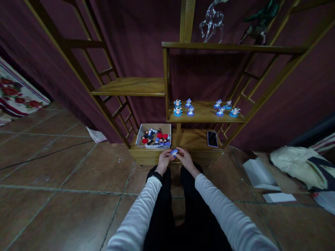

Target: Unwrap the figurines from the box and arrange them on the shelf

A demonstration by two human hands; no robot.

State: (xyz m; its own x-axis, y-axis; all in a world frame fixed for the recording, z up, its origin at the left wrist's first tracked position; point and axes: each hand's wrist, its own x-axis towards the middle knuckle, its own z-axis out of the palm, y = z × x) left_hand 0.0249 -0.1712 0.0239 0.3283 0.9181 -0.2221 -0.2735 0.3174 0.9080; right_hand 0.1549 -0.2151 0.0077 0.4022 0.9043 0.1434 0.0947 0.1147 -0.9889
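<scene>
My left hand [164, 161] and my right hand [185, 157] meet in front of the low wooden shelf [199, 137], fingers pinched together on one small blue figurine [174, 152] held between them. Just beyond my hands, a white box [142, 129] on the bottom board holds several small red, black and blue figurines. On the middle shelf board [204, 116] stand several blue figurines, in one group at the left [183, 107] and another at the right [226, 108].
A phone [212, 138] lies on the bottom board right of the box. A clear glass deer [212, 21] and a dark figure [259, 21] stand on the top shelf. Papers [259, 172] and a cloth bag [300, 167] lie on the tiled floor at right.
</scene>
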